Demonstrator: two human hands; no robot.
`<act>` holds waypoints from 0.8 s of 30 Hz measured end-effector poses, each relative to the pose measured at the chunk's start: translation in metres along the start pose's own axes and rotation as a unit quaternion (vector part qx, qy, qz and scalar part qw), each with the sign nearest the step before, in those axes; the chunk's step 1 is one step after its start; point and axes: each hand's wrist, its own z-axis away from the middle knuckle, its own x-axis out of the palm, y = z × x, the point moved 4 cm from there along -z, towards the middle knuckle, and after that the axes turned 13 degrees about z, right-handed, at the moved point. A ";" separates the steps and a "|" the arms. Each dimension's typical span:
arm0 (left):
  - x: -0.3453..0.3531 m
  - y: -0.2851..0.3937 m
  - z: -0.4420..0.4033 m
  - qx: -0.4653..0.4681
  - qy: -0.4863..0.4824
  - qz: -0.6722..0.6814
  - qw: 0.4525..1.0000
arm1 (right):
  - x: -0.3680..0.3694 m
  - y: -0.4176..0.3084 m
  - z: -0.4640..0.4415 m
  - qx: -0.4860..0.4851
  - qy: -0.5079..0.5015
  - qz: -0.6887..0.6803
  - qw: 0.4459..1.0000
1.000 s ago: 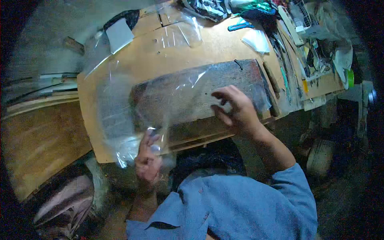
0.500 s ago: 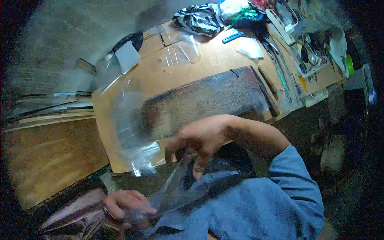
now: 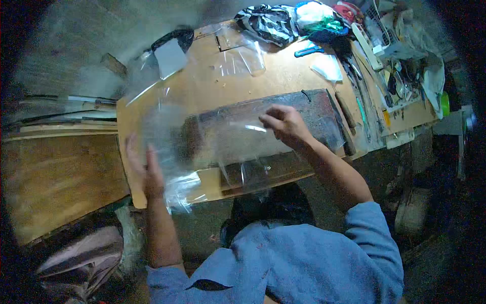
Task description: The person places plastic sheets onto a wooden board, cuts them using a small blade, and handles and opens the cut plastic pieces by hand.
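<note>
A clear plastic sheet point(image 3: 248, 144) spreads over the dark worn board point(image 3: 217, 114) on the wooden table point(image 3: 202, 86), its edges blurred. My right hand point(image 3: 284, 124) is closed at the sheet's upper right, above the board, its thumb and fingers pinched at the plastic. On the left, my left hand point(image 3: 146, 164) has its thumb and fingers apart, at the table's left edge beside stacked clear film point(image 3: 185, 187). Nothing shows in that hand, though motion smears it a little.
A blue cutter point(image 3: 309, 51) lies near a striped black-and-white bag point(image 3: 268, 24) at the back. A wooden-handled tool point(image 3: 345, 109) and a green strip point(image 3: 362, 110) lie right of the board. A white card point(image 3: 170, 58) sits back left.
From low in front of my body, both hands have moved up over the table. The left hand has opened, and the plastic near my lap now stretches above the board.
</note>
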 end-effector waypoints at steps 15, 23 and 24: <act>0.139 -0.043 0.105 0.030 -0.374 -0.305 0.875 | -0.036 0.035 -0.031 0.067 0.242 0.298 0.921; 0.135 -0.045 0.096 0.037 -0.371 -0.332 0.867 | -0.001 0.043 0.048 -0.156 0.206 0.489 0.833; 0.135 -0.046 0.094 0.028 -0.370 -0.337 0.865 | 0.004 0.048 0.053 -0.132 0.178 0.527 0.821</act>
